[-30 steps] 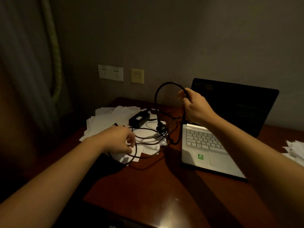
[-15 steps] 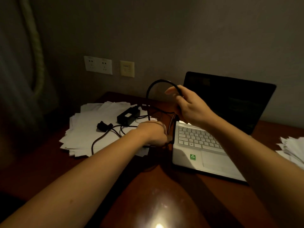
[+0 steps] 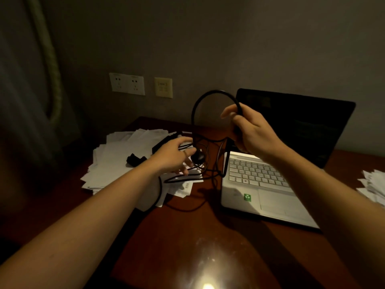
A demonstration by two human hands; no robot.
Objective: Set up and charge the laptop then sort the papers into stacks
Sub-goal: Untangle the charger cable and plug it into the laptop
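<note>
An open white laptop (image 3: 258, 184) with a dark screen sits on the red-brown desk (image 3: 187, 236) at the right. My right hand (image 3: 253, 132) is raised left of the screen and shut on a black charger cable (image 3: 205, 97) that arches up in a loop. My left hand (image 3: 174, 154) reaches into the tangled cable over a spread pile of white papers (image 3: 116, 157), fingers apart around a round black plug (image 3: 198, 157). Most of the black power brick lies behind that hand. A black connector (image 3: 135, 159) lies on the papers.
Two white wall sockets (image 3: 127, 84) and a yellowish plate (image 3: 163, 87) sit on the wall behind the desk's left end. A second paper pile (image 3: 373, 185) lies at the right edge. A curtain with a rope tie hangs at the left.
My left hand has moved up and back from beside the laptop's corner to the round plug, fingers spreading. My right hand keeps the cable loop raised.
</note>
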